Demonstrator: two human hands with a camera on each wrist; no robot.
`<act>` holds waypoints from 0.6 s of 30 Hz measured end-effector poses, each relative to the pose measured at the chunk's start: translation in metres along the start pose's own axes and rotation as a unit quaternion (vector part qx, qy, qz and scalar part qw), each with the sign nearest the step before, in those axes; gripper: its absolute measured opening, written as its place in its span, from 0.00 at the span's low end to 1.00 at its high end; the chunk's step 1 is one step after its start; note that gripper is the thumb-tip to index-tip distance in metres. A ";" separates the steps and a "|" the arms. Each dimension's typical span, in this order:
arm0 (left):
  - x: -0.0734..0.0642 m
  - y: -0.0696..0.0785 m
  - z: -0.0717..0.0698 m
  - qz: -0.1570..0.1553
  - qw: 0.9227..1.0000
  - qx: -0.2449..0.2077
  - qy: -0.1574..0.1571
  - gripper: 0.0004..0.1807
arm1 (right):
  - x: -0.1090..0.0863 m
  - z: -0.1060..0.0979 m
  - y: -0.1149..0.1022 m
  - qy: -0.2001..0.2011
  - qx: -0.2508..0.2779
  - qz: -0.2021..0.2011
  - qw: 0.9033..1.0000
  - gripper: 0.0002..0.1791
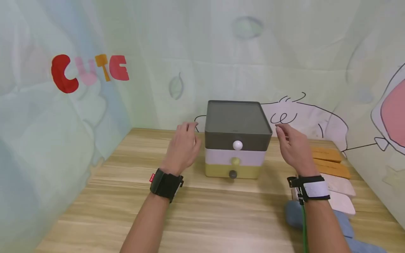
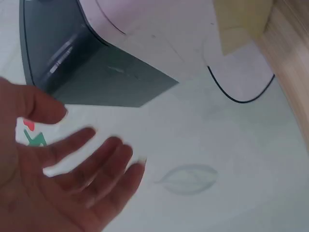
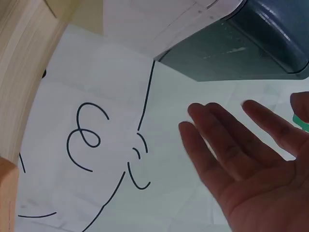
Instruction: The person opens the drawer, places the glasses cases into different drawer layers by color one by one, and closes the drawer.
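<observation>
Grey, pale pink and yellow tiers make up one stack (image 1: 236, 138), upright on the wooden table (image 1: 133, 196) between the two hands, knobs facing the person. From my remote post I find the left hand (image 1: 182, 149) just beside the stack's left side and the right hand (image 1: 293, 149) just beside its right. Both grips are released: fingers loosely bent, nothing held, a gap visible on each side. I judge the step in hand to be positioning about the stack; whether approach or retreat, I cannot tell. If contact is due, I consider that the next move calls for bringing both hands inward evenly, clear of the knobs. Orange slabs (image 1: 332, 168) lie to the right, near the right hand; their use I cannot determine.
</observation>
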State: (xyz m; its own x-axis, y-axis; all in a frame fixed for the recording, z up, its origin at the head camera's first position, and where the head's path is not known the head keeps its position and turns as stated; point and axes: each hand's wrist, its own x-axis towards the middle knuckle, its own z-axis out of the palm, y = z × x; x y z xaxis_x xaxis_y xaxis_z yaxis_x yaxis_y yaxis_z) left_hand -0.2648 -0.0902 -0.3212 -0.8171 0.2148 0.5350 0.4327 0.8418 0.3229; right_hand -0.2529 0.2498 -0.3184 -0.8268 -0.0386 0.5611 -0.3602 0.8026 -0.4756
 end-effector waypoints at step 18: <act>-0.012 0.076 0.046 0.148 0.983 -0.003 0.109 0.13 | -0.001 0.002 -0.013 -0.010 0.077 -0.037 0.996 0.18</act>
State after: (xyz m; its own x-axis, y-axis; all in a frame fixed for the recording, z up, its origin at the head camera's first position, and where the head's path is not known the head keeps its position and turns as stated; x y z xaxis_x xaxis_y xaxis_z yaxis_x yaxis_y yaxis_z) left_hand -0.2395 -0.0060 -0.3392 -0.5544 0.3369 0.7610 0.6416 0.7554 0.1330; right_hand -0.2484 0.2387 -0.3143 -0.8028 -0.1075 0.5865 -0.4823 0.6956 -0.5325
